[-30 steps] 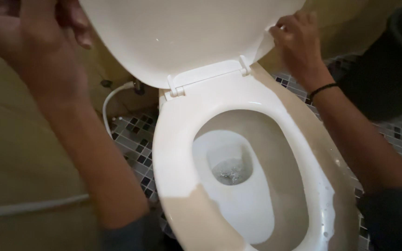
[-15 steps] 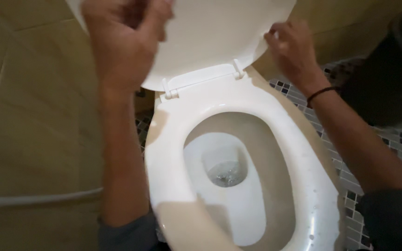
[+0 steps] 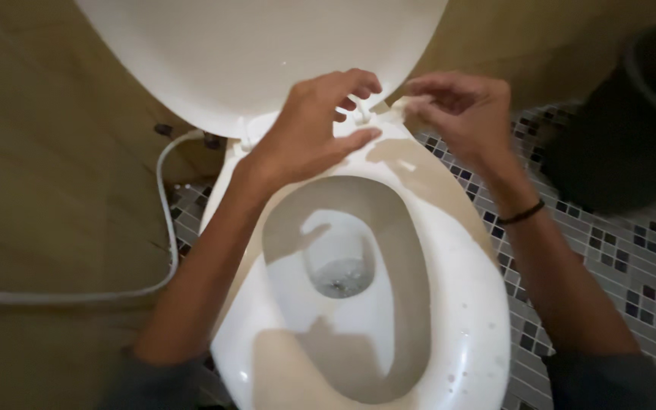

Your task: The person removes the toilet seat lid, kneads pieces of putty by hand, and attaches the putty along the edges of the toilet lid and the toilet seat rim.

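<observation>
White plastic fills the middle of the view: a toilet seat (image 3: 449,304) lies down on the bowl, and the toilet lid (image 3: 267,53) stands raised at the far side, its underside facing the camera. The bowl (image 3: 343,266) holds a small pool of water at its drain, and drops of water speckle the right and near parts of the seat. The left hand (image 3: 313,129) reaches in from the near left and rests at the far end of the seat by the hinge (image 3: 362,114), fingers loosely curled and spread, closed on nothing that can be seen. The right hand (image 3: 465,110) comes in from the near right, a dark band at its wrist, and its fingertips pinch at the lid's lower right edge just beside the hinge. A white hose (image 3: 165,220) curves along the tan tiled wall on the left. A dark bucket (image 3: 632,121) stands at the far right on a floor of small mosaic tiles (image 3: 632,266) in grey, black and white; what it contains cannot be seen.
</observation>
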